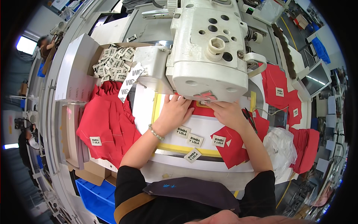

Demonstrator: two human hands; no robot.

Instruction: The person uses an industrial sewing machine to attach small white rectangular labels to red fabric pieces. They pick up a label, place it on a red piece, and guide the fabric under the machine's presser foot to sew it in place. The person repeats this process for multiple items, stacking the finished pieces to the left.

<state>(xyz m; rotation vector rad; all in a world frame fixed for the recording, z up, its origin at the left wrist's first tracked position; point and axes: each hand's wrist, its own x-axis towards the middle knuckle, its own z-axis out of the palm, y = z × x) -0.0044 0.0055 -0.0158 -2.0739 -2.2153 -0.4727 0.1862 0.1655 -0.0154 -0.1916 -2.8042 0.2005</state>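
Under the head of a white industrial sewing machine [209, 76] lies a piece of red fabric [202, 111], mostly hidden by the machine and my hands. My left hand [174, 113] rests flat at the fabric's left end, fingers apart, a beaded bracelet on its wrist. From the other side, my right hand [227, 114] lies with its fingers stretched over the fabric's right end; some fingertips are covered by the machine. Close to my wrists, loose cream labels with dark print [194, 140] lie on the white work surface. A red piece with a label [230, 149] sits beneath my right forearm.
A box of cream labels [113, 61] stands at the far left, above a heap of red pieces [106, 119]. On the right are scissors [249, 118], a clear plastic bag [279, 149], stacked red pieces [306, 149] and a screen [316, 80]. A blue bin [95, 198] sits lower left.
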